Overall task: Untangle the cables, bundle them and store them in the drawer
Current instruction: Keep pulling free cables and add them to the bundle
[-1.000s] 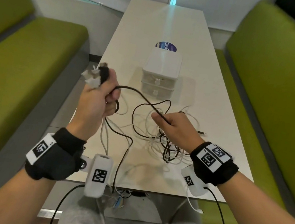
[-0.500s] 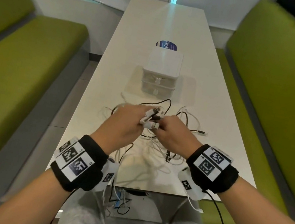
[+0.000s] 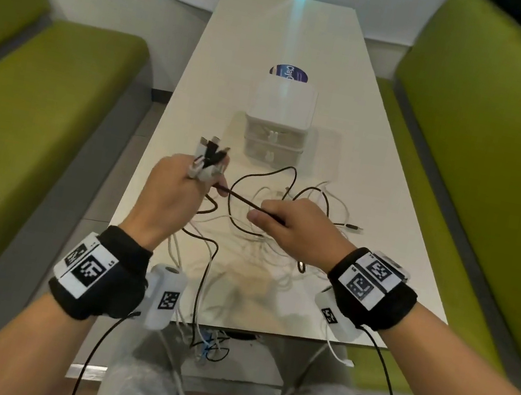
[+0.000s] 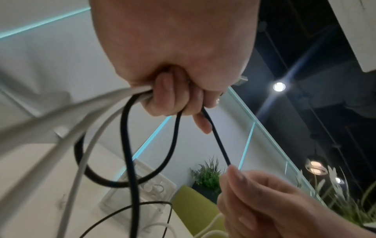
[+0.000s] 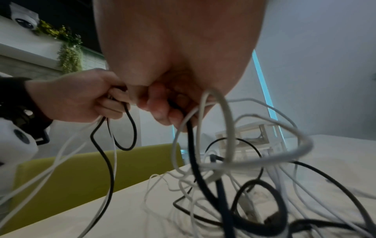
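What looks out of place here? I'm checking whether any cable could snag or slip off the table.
Several cables trail over the table's near edge and hang toward the floor. The rest lie in a loose tangle beside the right hand. The drawer unit looks closed and undamaged.

Head view: looks forward and down from above the near short edge of the table [image 3: 314, 43], along its length toward the far edge, both forearms in frame. Left wrist view: set very close under the left hand [image 4: 175, 53], facing up and outward past its fingers toward ceiling and wall. Right wrist view: equally close under the right hand [image 5: 179, 48], facing low across the table surface. Both wrist views share the black cable [image 4: 216, 138] stretched between the hands; all three show the drawer unit [image 3: 277, 123].
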Demonstrator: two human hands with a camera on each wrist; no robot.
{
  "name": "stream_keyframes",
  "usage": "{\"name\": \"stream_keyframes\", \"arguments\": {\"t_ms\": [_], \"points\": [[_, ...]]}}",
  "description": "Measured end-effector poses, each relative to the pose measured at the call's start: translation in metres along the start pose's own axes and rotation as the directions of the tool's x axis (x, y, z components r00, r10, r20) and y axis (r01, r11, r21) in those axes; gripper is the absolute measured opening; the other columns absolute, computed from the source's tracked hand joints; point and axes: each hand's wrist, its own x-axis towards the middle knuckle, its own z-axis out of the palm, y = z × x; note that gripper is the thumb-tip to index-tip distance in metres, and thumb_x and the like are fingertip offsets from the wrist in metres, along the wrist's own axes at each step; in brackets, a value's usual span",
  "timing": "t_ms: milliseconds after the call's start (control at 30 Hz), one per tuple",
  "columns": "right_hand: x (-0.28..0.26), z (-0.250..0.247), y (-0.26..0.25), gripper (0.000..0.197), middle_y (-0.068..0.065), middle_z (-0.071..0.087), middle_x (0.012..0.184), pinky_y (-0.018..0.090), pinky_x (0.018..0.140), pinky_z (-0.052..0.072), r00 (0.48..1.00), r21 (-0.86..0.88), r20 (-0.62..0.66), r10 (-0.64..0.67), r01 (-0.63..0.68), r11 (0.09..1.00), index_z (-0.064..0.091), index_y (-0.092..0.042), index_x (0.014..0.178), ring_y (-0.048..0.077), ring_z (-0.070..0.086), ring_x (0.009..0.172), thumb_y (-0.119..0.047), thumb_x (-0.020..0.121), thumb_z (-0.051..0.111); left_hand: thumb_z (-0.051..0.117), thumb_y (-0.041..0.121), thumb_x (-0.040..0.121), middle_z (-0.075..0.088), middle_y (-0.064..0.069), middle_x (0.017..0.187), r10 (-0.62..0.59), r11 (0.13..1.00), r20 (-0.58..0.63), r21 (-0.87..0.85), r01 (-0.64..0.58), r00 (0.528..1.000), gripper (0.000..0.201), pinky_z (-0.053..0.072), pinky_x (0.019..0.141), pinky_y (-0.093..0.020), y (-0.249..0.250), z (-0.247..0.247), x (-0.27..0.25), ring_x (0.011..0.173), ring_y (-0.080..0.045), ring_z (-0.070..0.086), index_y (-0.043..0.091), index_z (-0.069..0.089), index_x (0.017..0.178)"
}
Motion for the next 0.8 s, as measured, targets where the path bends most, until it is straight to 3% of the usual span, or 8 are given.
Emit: {"name": "stream_keyframes", "arguments": {"t_ms": [67, 200, 300, 367, 467, 567, 700, 800], "points": [[0.004, -0.001, -0.005, 0.046, -0.005, 0.041, 0.052, 0.025, 0.053, 0.029, 1.000, -0.078, 0.010, -0.020, 0.021, 0.997, 0.035, -0.024, 0.059, 0.009, 0.042, 0.050, -0.046, 0.099, 0.045, 0.048, 0.046, 0.096, 0.044, 0.012, 0.047, -0.015, 0.986, -0.049, -0.166, 0.007, 0.999, 0.046, 0.027, 0.051, -0.028, 0.001, -0.003, -0.001, 0.049, -0.010, 0.037, 0.024, 0.068, 0.062], [0.009, -0.005, -0.003, 0.048, -0.005, 0.043, 0.052, 0.024, 0.052, 0.030, 1.000, -0.148, 0.016, 0.024, -0.021, 0.989, 0.034, -0.024, 0.058, 0.007, 0.042, 0.050, -0.047, 0.100, 0.041, 0.049, 0.040, 0.096, 0.047, 0.016, 0.043, -0.052, 0.916, -0.131, -0.402, -0.005, 0.990, 0.044, 0.023, 0.042, -0.016, 0.004, -0.011, 0.001, 0.039, -0.001, 0.032, 0.012, 0.065, 0.066], [0.005, -0.004, 0.005, 0.045, -0.007, 0.044, 0.055, 0.030, 0.057, 0.030, 0.994, -0.171, 0.079, 0.081, -0.067, 0.983, 0.037, -0.024, 0.061, 0.008, 0.043, 0.054, -0.043, 0.102, 0.040, 0.048, 0.034, 0.101, 0.049, 0.012, 0.043, -0.162, 0.858, -0.234, -0.513, 0.019, 0.959, 0.045, 0.016, 0.037, -0.020, -0.006, -0.026, 0.008, 0.038, -0.002, 0.025, 0.000, 0.058, 0.073], [0.002, -0.001, 0.012, 0.041, -0.007, 0.048, 0.059, 0.033, 0.063, 0.035, 0.986, -0.151, 0.100, 0.131, -0.115, 0.982, 0.046, -0.020, 0.068, 0.014, 0.047, 0.060, -0.042, 0.102, 0.039, 0.051, 0.046, 0.097, 0.043, 0.012, 0.044, -0.233, 0.850, -0.276, -0.523, 0.058, 0.933, 0.048, 0.016, 0.038, -0.025, -0.020, -0.034, 0.013, 0.039, -0.006, 0.023, 0.011, 0.063, 0.066], [-0.001, 0.004, 0.014, 0.039, -0.006, 0.051, 0.064, 0.032, 0.063, 0.035, 0.983, -0.107, 0.088, 0.163, -0.153, 0.982, 0.051, -0.014, 0.079, 0.019, 0.051, 0.065, -0.041, 0.103, 0.036, 0.049, 0.050, 0.095, 0.049, 0.011, 0.050, -0.264, 0.939, -0.161, -0.269, 0.215, 0.951, 0.045, 0.019, 0.045, -0.027, -0.037, -0.032, 0.014, 0.045, -0.011, 0.030, 0.025, 0.071, 0.064], [-0.003, 0.007, 0.009, 0.037, -0.005, 0.047, 0.065, 0.032, 0.062, 0.031, 0.980, -0.166, 0.085, 0.181, -0.165, 0.972, 0.046, -0.018, 0.080, 0.022, 0.049, 0.069, -0.042, 0.103, 0.032, 0.044, 0.021, 0.100, 0.061, -0.002, 0.079, -0.177, 0.925, -0.126, 0.319, 0.209, 0.976, 0.029, 0.030, 0.057, -0.032, -0.038, -0.021, 0.007, 0.067, -0.020, 0.051, 0.011, 0.066, 0.084], [-0.003, 0.014, 0.008, 0.036, 0.002, 0.052, 0.075, 0.034, 0.064, 0.035, 0.972, -0.258, 0.068, 0.224, -0.199, 0.945, 0.045, -0.019, 0.082, 0.029, 0.055, 0.078, -0.043, 0.104, 0.029, 0.045, -0.002, 0.089, 0.063, -0.005, 0.107, 0.194, 0.912, -0.225, 0.399, -0.091, 0.955, 0.029, 0.041, 0.070, -0.027, -0.022, -0.009, -0.007, 0.084, -0.016, 0.057, 0.007, 0.065, 0.108], [-0.003, 0.017, 0.003, 0.037, 0.004, 0.050, 0.077, 0.034, 0.064, 0.035, 0.975, -0.294, 0.069, 0.210, -0.181, 0.939, 0.053, -0.017, 0.091, 0.029, 0.051, 0.074, -0.043, 0.103, 0.029, 0.049, -0.011, 0.076, 0.062, 0.001, 0.122, 0.345, 0.869, 0.064, 0.357, -0.344, 0.937, 0.055, 0.054, 0.076, -0.031, -0.013, 0.013, -0.014, 0.097, -0.015, 0.064, 0.014, 0.062, 0.123]]}}
